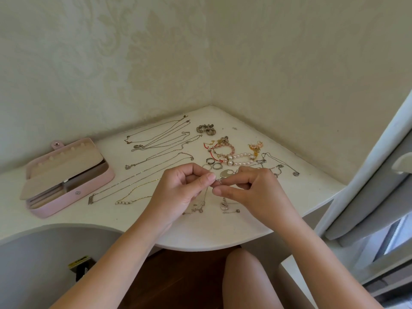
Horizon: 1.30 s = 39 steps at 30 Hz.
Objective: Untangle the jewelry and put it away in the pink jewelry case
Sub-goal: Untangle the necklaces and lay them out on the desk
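My left grip (pixel 185 188) and right grip (pixel 252 188) meet fingertip to fingertip low over the near tabletop (pixel 200 233). Both pinch a tangled silver chain (pixel 196 208) whose loose end trails onto the surface beneath them. Straightened necklaces (pixel 156 141) lie to the left, pearl bracelets (pixel 239 159) and rings (pixel 214 166) just beyond my knuckles, and the pink jewelry case (pixel 89 190) sits open at far left.

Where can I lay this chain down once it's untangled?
Bare tabletop: the front strip between the pink jewelry case and the left forearm, in front of the pearl necklace; also the right edge past the right hand. Crowded: chains and bracelets behind both hands.
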### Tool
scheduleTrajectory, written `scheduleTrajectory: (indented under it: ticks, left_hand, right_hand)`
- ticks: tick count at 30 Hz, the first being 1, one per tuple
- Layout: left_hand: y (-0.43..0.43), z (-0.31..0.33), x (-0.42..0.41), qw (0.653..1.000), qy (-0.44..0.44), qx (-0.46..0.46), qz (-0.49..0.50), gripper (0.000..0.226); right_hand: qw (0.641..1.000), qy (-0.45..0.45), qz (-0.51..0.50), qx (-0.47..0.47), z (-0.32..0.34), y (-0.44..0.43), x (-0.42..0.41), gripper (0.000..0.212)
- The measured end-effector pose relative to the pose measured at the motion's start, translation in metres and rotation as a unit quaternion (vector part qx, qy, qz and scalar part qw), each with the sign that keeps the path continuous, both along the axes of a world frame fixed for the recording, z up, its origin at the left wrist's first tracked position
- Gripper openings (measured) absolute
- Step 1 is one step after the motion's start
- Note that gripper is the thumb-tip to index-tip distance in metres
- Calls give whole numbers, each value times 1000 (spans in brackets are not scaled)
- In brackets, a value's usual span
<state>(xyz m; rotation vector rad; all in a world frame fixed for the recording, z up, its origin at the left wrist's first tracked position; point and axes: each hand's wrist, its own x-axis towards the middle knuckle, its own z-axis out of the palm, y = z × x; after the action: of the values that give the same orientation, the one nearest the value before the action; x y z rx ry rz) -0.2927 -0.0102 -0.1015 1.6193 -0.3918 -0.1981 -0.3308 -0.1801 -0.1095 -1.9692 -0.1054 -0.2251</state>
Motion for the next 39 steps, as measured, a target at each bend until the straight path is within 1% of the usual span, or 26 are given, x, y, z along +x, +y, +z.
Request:
scheduleTrajectory:
  ticks: [3, 6, 8, 10, 16, 20, 23, 26, 28, 31, 34, 37, 39]
  left_hand:
    - [0, 3, 0, 1000, -9, 1, 4, 20]
    - [3, 5, 0, 1000, -20, 9, -2, 20]
    - [4, 6, -1, 1000, -24, 14, -9, 20]
    - [6, 6, 0, 999, -25, 15, -15, 18]
    - [8, 5, 0, 998, -46, 28, -21, 15]
    - [9, 4, 1, 998, -53, 25, -25, 13]
    - [10, 2, 4, 998, -54, 27, -26, 10]
    - [9, 1, 5, 998, -48, 11, -28, 10]
    - [8, 2, 6, 999, -42, 4, -31, 10]
    - [7, 3, 6, 998, -48, 11, -32, 10]
    - [7, 4, 6, 998, -44, 12, -34, 10]
    - [8, 4, 4, 998, -24, -7, -50, 11]
    - [7, 3, 4, 998, -12, -15, -62, 13]
  right_hand:
    - [999, -1, 9, 32, 1, 2, -1, 31]
    - [997, -4, 40, 60, 4, 2, -3, 17]
    - [996, -3, 44, 81, 5, 1, -2, 13]
    - [994, -2, 46, 100, 6, 3, -1, 11]
    - [992, 12, 40, 115, 5, 6, 0, 9]
    - [996, 4, 41, 81, 7, 5, 1, 4]
    - [998, -20, 49, 38, 6, 2, 2, 10]
    - [997, -26, 70, 19, 6, -1, 4, 7]
    - [997, -27, 70, 17, 6, -2, 5, 1]
    - [997, -25, 64, 22, 6, -3, 4, 12]
    - [998, -21, 65, 16, 9, -4, 2, 6]
    - [998, -22, 59, 17, 11, -3, 1, 12]
    - [997, -13, 74, 32, 13, -2, 1, 10]
